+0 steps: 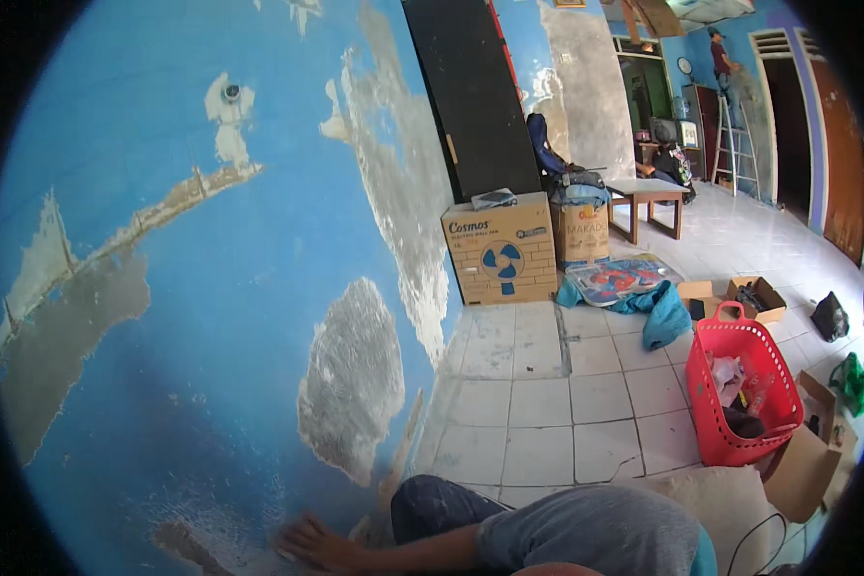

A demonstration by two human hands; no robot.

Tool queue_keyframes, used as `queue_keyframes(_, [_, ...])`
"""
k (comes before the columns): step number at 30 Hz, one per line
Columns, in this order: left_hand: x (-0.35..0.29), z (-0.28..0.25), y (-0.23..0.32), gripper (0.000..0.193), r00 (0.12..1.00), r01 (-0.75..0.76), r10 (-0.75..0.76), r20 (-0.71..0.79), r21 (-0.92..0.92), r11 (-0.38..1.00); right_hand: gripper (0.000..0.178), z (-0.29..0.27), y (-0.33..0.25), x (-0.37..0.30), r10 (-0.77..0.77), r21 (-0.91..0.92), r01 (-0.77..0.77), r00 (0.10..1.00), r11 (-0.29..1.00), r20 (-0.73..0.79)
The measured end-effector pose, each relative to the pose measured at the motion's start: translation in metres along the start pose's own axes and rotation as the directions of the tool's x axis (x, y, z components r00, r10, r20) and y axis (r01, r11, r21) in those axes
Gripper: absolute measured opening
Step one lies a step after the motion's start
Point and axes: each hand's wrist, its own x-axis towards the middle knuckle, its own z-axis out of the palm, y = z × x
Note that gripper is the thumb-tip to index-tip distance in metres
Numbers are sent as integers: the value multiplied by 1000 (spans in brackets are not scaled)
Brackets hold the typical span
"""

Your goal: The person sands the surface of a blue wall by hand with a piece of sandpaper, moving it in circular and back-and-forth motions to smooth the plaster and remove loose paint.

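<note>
My right hand [314, 544] is low against the blue wall [211, 355], its bent fingers pressed toward the surface. Whatever lies under the fingers, if anything, is hidden. Its bare forearm comes out of a grey sleeve [586, 526], with a dark-trousered knee [437, 507] just beyond. Around the hand the paint is scuffed with whitish scratches, and a bare patch [187, 544] shows to its left. Higher up, a grey plaster patch [352, 379] breaks the paint. My left hand is out of sight.
A red plastic basket [706, 403] with bags inside stands on the white tiles at right, beside an open carton [804, 470]. Along the wall are a fan box [470, 274] and a black cabinet [470, 96]. Far back, a person [721, 60] is on a ladder [734, 144].
</note>
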Motion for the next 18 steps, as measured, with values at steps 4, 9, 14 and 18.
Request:
queue_keyframes(4, [3, -7, -21, 93, 1000, -7, 7, -3, 43, 999, 71, -14, -12, -15, -98, 290, -4, 936, 957, 337])
queue_keyframes(9, [-5, -6, -6, 94, 1000, 8, -8, 15, 7, 1000, 72, -104, -3, 117, -25, -48, 16, 977, 999, -210])
queue_keyframes(14, [-7, -9, -21, 94, 999, -3, 2, 36, 37, 999, 72, -107, -19, 138, 77, -1, -80, 964, 997, -254])
queue_keyframes(18, [-11, -7, -15, 94, 999, 29, -30, 46, 5, 1000, 73, 21, -2, -11, -44, -74, 30, 981, 997, -191])
